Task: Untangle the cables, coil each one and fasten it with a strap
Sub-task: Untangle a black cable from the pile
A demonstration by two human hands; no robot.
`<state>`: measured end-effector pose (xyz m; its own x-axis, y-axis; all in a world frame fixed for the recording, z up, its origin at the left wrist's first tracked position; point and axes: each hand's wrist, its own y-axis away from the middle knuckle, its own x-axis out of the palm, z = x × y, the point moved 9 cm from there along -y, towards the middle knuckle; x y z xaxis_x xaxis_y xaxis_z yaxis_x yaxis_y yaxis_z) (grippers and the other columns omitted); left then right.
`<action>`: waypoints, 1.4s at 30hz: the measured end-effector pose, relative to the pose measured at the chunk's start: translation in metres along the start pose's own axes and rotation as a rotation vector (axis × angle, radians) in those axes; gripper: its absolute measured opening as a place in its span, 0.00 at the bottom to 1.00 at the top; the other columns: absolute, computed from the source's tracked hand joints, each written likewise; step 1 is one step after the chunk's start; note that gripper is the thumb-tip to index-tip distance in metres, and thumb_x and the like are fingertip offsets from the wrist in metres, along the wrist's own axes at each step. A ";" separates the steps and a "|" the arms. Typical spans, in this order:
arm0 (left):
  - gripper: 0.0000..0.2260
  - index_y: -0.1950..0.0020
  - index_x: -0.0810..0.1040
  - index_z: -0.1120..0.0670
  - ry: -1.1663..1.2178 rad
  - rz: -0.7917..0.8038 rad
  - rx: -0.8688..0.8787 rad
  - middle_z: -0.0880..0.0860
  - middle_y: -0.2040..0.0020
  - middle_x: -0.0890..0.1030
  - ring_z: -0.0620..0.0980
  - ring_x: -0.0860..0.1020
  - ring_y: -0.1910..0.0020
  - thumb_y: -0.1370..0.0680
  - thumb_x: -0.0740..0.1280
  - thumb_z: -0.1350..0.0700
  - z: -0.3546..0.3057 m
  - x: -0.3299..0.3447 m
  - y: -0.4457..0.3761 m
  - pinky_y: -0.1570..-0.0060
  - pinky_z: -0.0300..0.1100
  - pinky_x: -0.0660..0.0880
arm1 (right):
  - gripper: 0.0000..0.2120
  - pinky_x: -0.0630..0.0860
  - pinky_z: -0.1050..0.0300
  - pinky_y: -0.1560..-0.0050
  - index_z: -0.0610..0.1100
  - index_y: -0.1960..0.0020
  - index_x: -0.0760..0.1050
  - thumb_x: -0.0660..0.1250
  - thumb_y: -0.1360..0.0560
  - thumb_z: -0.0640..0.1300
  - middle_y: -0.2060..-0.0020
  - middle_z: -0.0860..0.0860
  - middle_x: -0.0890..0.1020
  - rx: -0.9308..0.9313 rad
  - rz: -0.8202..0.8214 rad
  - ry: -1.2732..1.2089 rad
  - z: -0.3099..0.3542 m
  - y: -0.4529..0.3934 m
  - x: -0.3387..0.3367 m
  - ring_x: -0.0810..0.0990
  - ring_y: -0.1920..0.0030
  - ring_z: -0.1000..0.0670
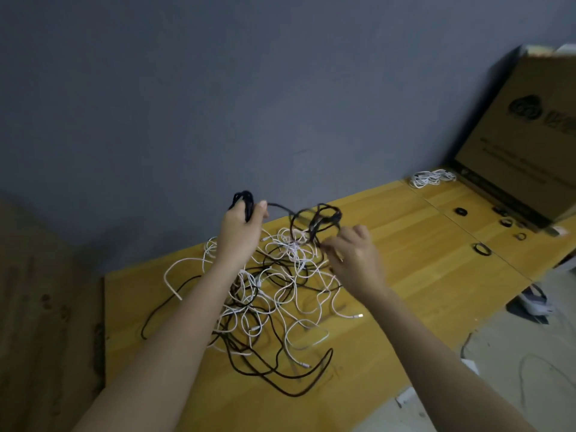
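**Step in hand: coiling a black cable drawn from the tangle**

I read the current step as coiling, with untangling running alongside it. My left hand point(241, 227) is raised above the heap, fingers and thumb curled round a bundle of black cable point(244, 199) whose gathered loops stand up out of the fist. From that bundle the same cable runs across to my right hand point(355, 257), forming loose loops point(321, 218) between the two hands. The right hand's fingers are curled and appear to pinch a strand just below those loops; motion blur there prevents a firm reading.

Below and between both hands, the tangle point(268, 294) of white and black cables lies on the wooden table point(420, 269). No cable in it is separated yet.

Well to the right of the right hand lie several black straps point(481, 248). Beyond them lies a white bundle point(431, 177).

Next move, in my judgement: free the trailing black length from the white strands, feed it into the left-hand coil, then reach right for a strap.
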<state>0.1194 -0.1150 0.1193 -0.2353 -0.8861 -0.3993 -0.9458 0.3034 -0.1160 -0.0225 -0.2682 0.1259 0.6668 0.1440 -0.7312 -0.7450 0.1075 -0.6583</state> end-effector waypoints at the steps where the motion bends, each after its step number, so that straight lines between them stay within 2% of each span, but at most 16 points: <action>1: 0.13 0.56 0.78 0.55 0.027 0.015 0.017 0.48 0.70 0.70 0.46 0.69 0.72 0.18 0.59 0.49 -0.014 0.001 -0.003 0.70 0.41 0.62 | 0.03 0.62 0.61 0.60 0.41 0.58 0.82 0.70 0.30 0.36 0.66 0.47 0.78 0.045 -0.078 -0.008 -0.006 -0.015 -0.013 0.64 0.59 0.49; 7: 0.13 0.62 0.75 0.48 0.183 0.000 0.135 0.49 0.71 0.68 0.46 0.67 0.73 0.19 0.61 0.48 -0.075 -0.004 -0.017 0.70 0.41 0.62 | 0.05 0.58 0.65 0.55 0.36 0.60 0.81 0.73 0.32 0.28 0.66 0.44 0.78 0.007 -0.523 0.084 -0.002 -0.065 -0.097 0.66 0.59 0.47; 11: 0.13 0.59 0.77 0.51 0.212 -0.022 0.206 0.44 0.76 0.66 0.40 0.65 0.78 0.18 0.60 0.48 -0.096 -0.008 -0.016 0.74 0.35 0.60 | 0.03 0.59 0.73 0.47 0.36 0.60 0.81 0.72 0.30 0.30 0.65 0.43 0.78 -0.031 -0.644 0.065 0.011 -0.078 -0.123 0.68 0.57 0.46; 14: 0.12 0.60 0.74 0.51 0.243 -0.010 0.154 0.46 0.73 0.67 0.44 0.64 0.76 0.18 0.59 0.50 -0.081 -0.002 -0.016 0.71 0.40 0.61 | 0.02 0.61 0.67 0.54 0.36 0.59 0.81 0.72 0.31 0.31 0.62 0.43 0.78 0.008 -0.470 0.029 0.002 -0.079 -0.095 0.67 0.55 0.46; 18: 0.11 0.57 0.72 0.53 0.160 0.082 0.089 0.48 0.68 0.70 0.46 0.68 0.71 0.18 0.58 0.50 -0.044 0.013 -0.009 0.68 0.43 0.63 | 0.11 0.75 0.52 0.50 0.40 0.48 0.81 0.71 0.30 0.35 0.50 0.44 0.78 -0.022 0.001 -0.067 0.004 -0.036 -0.019 0.75 0.49 0.43; 20: 0.13 0.53 0.73 0.58 0.079 0.149 0.068 0.53 0.64 0.73 0.50 0.71 0.67 0.18 0.58 0.50 -0.025 0.020 -0.001 0.65 0.44 0.66 | 0.17 0.75 0.54 0.43 0.44 0.39 0.79 0.64 0.27 0.42 0.41 0.48 0.77 0.008 0.292 -0.230 0.011 -0.004 0.014 0.76 0.42 0.48; 22: 0.15 0.49 0.73 0.61 -0.015 0.210 0.053 0.57 0.59 0.76 0.53 0.75 0.61 0.18 0.58 0.49 -0.007 0.026 0.007 0.60 0.45 0.68 | 0.20 0.77 0.57 0.48 0.51 0.37 0.78 0.58 0.27 0.47 0.42 0.58 0.78 0.183 0.453 -0.469 0.014 0.023 0.030 0.78 0.44 0.55; 24: 0.15 0.47 0.75 0.59 -0.066 0.276 0.045 0.51 0.60 0.76 0.47 0.75 0.60 0.18 0.58 0.48 0.004 0.028 0.018 0.62 0.38 0.67 | 0.18 0.75 0.51 0.63 0.59 0.42 0.78 0.58 0.26 0.44 0.50 0.64 0.82 0.415 0.373 -0.707 0.005 0.036 0.032 0.80 0.58 0.52; 26: 0.13 0.47 0.76 0.56 -0.107 0.319 0.056 0.45 0.62 0.75 0.41 0.74 0.62 0.18 0.58 0.49 0.008 0.027 0.026 0.63 0.36 0.66 | 0.19 0.70 0.52 0.68 0.61 0.43 0.76 0.62 0.23 0.38 0.53 0.61 0.84 0.543 0.212 -0.774 -0.014 0.040 0.029 0.77 0.64 0.48; 28: 0.12 0.50 0.77 0.53 -0.115 0.348 0.060 0.44 0.65 0.74 0.39 0.72 0.66 0.18 0.58 0.48 0.010 0.027 0.031 0.66 0.37 0.65 | 0.18 0.75 0.55 0.57 0.59 0.43 0.76 0.65 0.22 0.37 0.45 0.61 0.80 0.528 0.241 -0.718 -0.021 0.039 0.034 0.79 0.54 0.54; 30: 0.11 0.53 0.76 0.52 -0.074 0.375 0.053 0.43 0.70 0.71 0.37 0.69 0.73 0.18 0.59 0.48 0.009 0.026 0.035 0.69 0.39 0.63 | 0.17 0.72 0.59 0.40 0.56 0.36 0.74 0.66 0.22 0.42 0.37 0.58 0.74 0.521 0.503 -0.705 -0.012 0.047 0.058 0.74 0.40 0.58; 32: 0.11 0.55 0.76 0.51 -0.036 0.387 0.062 0.44 0.72 0.68 0.38 0.67 0.77 0.19 0.59 0.47 0.006 0.026 0.037 0.69 0.39 0.63 | 0.18 0.69 0.63 0.39 0.50 0.33 0.73 0.67 0.22 0.46 0.41 0.57 0.76 0.545 0.670 -0.666 -0.003 0.058 0.073 0.73 0.39 0.59; 35: 0.12 0.55 0.76 0.52 -0.029 0.374 0.074 0.43 0.73 0.68 0.37 0.67 0.77 0.19 0.59 0.47 0.004 0.026 0.040 0.68 0.39 0.63 | 0.08 0.72 0.70 0.53 0.50 0.46 0.78 0.71 0.25 0.48 0.54 0.58 0.80 0.573 0.553 -0.644 0.004 0.055 0.072 0.78 0.52 0.58; 37: 0.12 0.54 0.76 0.52 -0.013 0.324 0.070 0.43 0.73 0.69 0.37 0.68 0.77 0.19 0.59 0.47 0.005 0.020 0.040 0.69 0.37 0.63 | 0.07 0.73 0.67 0.61 0.51 0.51 0.78 0.73 0.27 0.48 0.61 0.54 0.81 0.631 0.462 -0.685 0.005 0.055 0.070 0.78 0.60 0.55; 40: 0.13 0.52 0.77 0.54 -0.057 0.274 0.111 0.47 0.67 0.76 0.38 0.75 0.68 0.20 0.62 0.45 0.007 0.013 0.040 0.66 0.38 0.69 | 0.08 0.76 0.59 0.62 0.51 0.52 0.78 0.74 0.29 0.49 0.63 0.50 0.81 0.692 0.344 -0.706 0.001 0.054 0.064 0.80 0.63 0.51; 42: 0.14 0.51 0.76 0.52 -0.125 0.267 0.118 0.52 0.59 0.80 0.47 0.79 0.59 0.24 0.66 0.41 0.011 0.012 0.040 0.56 0.45 0.73 | 0.10 0.79 0.57 0.61 0.48 0.51 0.80 0.75 0.30 0.48 0.64 0.51 0.82 0.705 0.274 -0.726 0.001 0.050 0.057 0.81 0.63 0.52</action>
<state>0.0817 -0.1096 0.1003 -0.4356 -0.7220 -0.5376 -0.8201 0.5645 -0.0937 -0.0220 -0.2533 0.0510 0.4780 0.7807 -0.4024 -0.8652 0.4974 -0.0627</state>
